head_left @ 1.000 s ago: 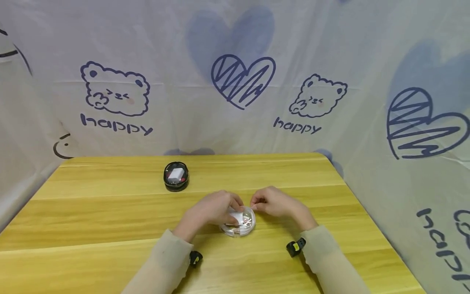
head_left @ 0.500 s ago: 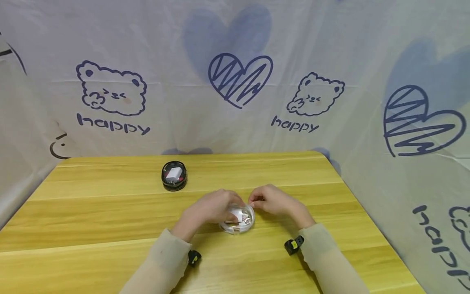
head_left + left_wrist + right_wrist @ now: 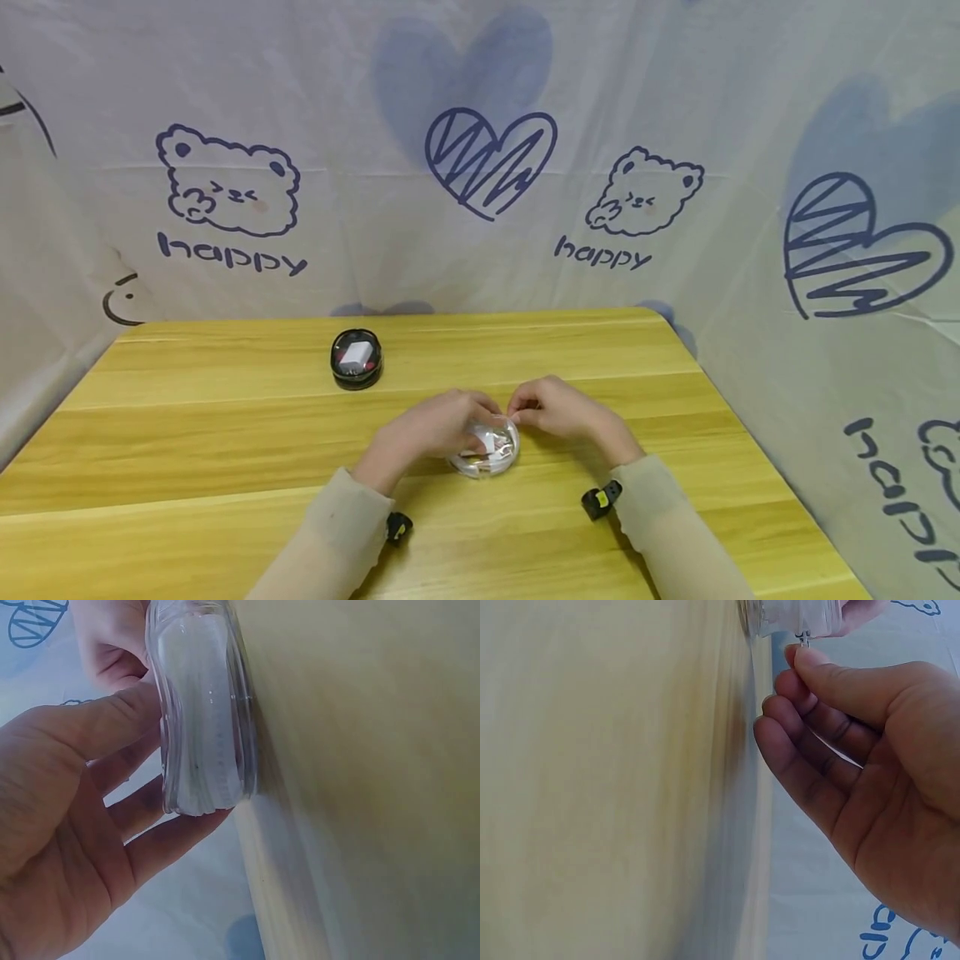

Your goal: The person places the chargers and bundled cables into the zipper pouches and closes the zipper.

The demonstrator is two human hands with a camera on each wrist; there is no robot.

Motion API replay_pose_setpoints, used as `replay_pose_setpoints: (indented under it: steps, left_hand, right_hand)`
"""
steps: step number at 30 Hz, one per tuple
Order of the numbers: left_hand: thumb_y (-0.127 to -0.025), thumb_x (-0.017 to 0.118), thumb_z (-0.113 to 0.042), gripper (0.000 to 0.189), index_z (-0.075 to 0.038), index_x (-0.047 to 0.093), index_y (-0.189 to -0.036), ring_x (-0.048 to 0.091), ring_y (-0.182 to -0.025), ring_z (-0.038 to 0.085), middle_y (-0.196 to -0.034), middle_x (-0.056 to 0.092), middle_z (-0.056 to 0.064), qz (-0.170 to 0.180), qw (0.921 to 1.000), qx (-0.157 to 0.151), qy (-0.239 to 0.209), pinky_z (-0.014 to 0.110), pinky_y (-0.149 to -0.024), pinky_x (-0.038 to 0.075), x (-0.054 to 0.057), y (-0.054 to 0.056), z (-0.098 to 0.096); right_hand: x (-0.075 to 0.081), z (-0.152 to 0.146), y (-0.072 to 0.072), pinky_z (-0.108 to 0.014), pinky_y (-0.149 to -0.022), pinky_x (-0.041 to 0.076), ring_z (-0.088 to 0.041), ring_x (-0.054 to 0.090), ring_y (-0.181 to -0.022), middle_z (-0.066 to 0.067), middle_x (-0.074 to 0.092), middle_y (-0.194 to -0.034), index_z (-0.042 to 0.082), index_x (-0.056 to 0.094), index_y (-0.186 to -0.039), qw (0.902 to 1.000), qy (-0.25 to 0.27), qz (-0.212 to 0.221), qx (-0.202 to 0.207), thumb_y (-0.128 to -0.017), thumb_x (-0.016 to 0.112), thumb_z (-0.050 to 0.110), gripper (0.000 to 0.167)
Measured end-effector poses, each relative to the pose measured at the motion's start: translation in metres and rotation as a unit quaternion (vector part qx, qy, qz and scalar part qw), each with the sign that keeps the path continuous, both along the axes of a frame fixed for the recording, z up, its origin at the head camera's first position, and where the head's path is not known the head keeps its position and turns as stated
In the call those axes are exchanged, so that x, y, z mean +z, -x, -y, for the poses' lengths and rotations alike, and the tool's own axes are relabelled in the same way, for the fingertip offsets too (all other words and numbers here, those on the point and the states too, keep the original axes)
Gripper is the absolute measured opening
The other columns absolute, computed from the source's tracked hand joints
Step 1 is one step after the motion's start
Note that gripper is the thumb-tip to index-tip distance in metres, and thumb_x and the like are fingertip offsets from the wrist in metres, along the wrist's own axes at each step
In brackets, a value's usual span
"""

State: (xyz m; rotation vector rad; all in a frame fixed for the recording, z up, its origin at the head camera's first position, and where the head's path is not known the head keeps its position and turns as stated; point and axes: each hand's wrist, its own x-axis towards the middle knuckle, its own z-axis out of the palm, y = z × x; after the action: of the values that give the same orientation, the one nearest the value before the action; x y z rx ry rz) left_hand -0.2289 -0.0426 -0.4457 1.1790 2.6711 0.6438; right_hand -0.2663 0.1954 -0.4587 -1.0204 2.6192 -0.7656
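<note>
A round clear zip pouch (image 3: 504, 454) with a white rim lies on the table at the centre front, with white items inside. My left hand (image 3: 442, 423) grips it from the left, thumb on its top and fingers round the far side. Seen from the left wrist, the pouch (image 3: 199, 712) stands edge-on between thumb and fingers, and a white zipper band runs along its side. At the pouch's far right edge my right hand (image 3: 558, 408) pinches a small metal zipper pull (image 3: 804, 637) between thumb and forefinger. Its other fingers curl loosely beneath.
A second round pouch (image 3: 357, 379), black-rimmed with a clear top, sits farther back to the left on the wooden table (image 3: 187, 450). A printed cloth (image 3: 360, 208) hangs behind the table and along its right side.
The left fingers have edged along the pouch's far rim toward the right hand. The right hand keeps its place at the edge, and the view has shifted slightly.
</note>
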Motion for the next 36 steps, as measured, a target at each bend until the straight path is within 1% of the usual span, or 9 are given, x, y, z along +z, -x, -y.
replay_pose_setpoints:
  steps: [6, 8, 14, 18, 23, 25, 29, 31, 36]
  left_hand:
    - [-0.085, 0.087, -0.013, 0.038, -0.010, 0.078, -0.121, 0.067, -0.118, 0.027, -0.132, 0.070, 0.005, -0.006, 0.9995, 0.027, 0.017, 0.042, -0.103, 0.054, 0.000, -0.003, -0.003]
    - [-0.085, 0.087, -0.014, 0.037, -0.011, 0.079, -0.121, 0.067, -0.117, 0.027, -0.131, 0.070, 0.005, -0.008, 0.9991, 0.038, 0.019, 0.042, -0.103, 0.054, 0.002, -0.003, -0.003]
    - [-0.084, 0.088, -0.017, 0.037, -0.011, 0.079, -0.119, 0.067, -0.117, 0.027, -0.130, 0.070, 0.003, 0.005, 0.9980, 0.059, 0.021, 0.042, -0.102, 0.054, 0.004, -0.003, -0.001]
    - [-0.084, 0.089, -0.017, 0.038, -0.010, 0.079, -0.120, 0.067, -0.118, 0.027, -0.131, 0.070, 0.003, 0.012, 0.9980, 0.059, 0.021, 0.042, -0.104, 0.053, 0.003, -0.002, -0.001]
    - [-0.083, 0.089, -0.018, 0.037, -0.009, 0.079, -0.118, 0.067, -0.118, 0.026, -0.129, 0.071, 0.003, 0.012, 0.9987, 0.049, 0.012, 0.042, -0.105, 0.052, 0.001, -0.001, 0.000]
    - [-0.083, 0.089, -0.018, 0.037, -0.009, 0.080, -0.117, 0.067, -0.118, 0.026, -0.127, 0.071, 0.003, 0.019, 0.9988, 0.045, 0.005, 0.042, -0.105, 0.052, 0.001, 0.000, 0.000]
    - [-0.083, 0.090, -0.021, 0.037, -0.009, 0.080, -0.116, 0.066, -0.117, 0.025, -0.127, 0.071, 0.003, 0.040, 0.9979, 0.051, -0.003, 0.042, -0.105, 0.052, 0.003, 0.000, 0.001]
    - [-0.083, 0.090, -0.023, 0.037, -0.010, 0.080, -0.116, 0.068, -0.111, 0.023, -0.126, 0.070, 0.003, 0.048, 0.9973, 0.055, -0.005, 0.039, -0.100, 0.055, 0.005, 0.000, 0.002]
    - [-0.082, 0.091, -0.024, 0.041, -0.012, 0.079, -0.120, 0.068, -0.092, 0.018, -0.120, 0.068, 0.002, 0.054, 0.9979, 0.032, -0.017, 0.029, -0.079, 0.057, 0.006, 0.000, 0.002]
  right_hand:
    - [0.000, -0.003, 0.000, -0.030, -0.084, 0.056, -0.006, 0.062, -0.085, 0.011, 0.071, -0.090, 0.016, 0.076, -0.094, 0.9996, -0.008, -0.021, 0.014, -0.101, 0.070, 0.012, 0.010]
    - [0.003, -0.004, 0.001, -0.029, -0.083, 0.055, -0.005, 0.062, -0.085, 0.011, 0.071, -0.091, 0.016, 0.075, -0.093, 0.9993, -0.014, -0.027, 0.024, -0.101, 0.070, 0.012, 0.010]
    - [0.009, -0.005, -0.001, -0.027, -0.081, 0.053, -0.005, 0.060, -0.084, 0.012, 0.071, -0.090, 0.017, 0.076, -0.093, 0.9990, -0.033, -0.005, 0.031, -0.100, 0.070, 0.013, 0.010]
    - [0.008, -0.006, -0.002, -0.028, -0.081, 0.053, -0.006, 0.060, -0.084, 0.011, 0.071, -0.090, 0.017, 0.076, -0.093, 0.9994, -0.030, 0.004, 0.017, -0.101, 0.070, 0.013, 0.010]
    - [0.005, -0.005, -0.003, -0.029, -0.079, 0.054, -0.007, 0.060, -0.082, 0.009, 0.072, -0.089, 0.017, 0.076, -0.092, 0.9997, -0.021, 0.002, -0.009, -0.101, 0.070, 0.013, 0.012]
    - [0.004, -0.004, -0.003, -0.029, -0.078, 0.054, -0.008, 0.060, -0.082, 0.009, 0.072, -0.088, 0.017, 0.076, -0.092, 0.9997, -0.020, -0.002, -0.013, -0.101, 0.070, 0.013, 0.011]
    - [0.003, -0.002, -0.002, -0.029, -0.079, 0.055, -0.007, 0.061, -0.082, 0.009, 0.071, -0.089, 0.016, 0.076, -0.093, 0.9996, -0.015, -0.016, -0.015, -0.101, 0.069, 0.013, 0.010]
    - [0.002, -0.001, -0.002, -0.029, -0.078, 0.055, -0.007, 0.062, -0.083, 0.008, 0.072, -0.091, 0.015, 0.076, -0.095, 0.9996, -0.010, -0.024, -0.012, -0.101, 0.069, 0.011, 0.011]
    - [0.003, 0.001, -0.002, -0.029, -0.079, 0.056, -0.007, 0.064, -0.085, 0.007, 0.073, -0.093, 0.015, 0.077, -0.096, 0.9996, 0.001, -0.020, -0.018, -0.101, 0.068, 0.007, 0.012]
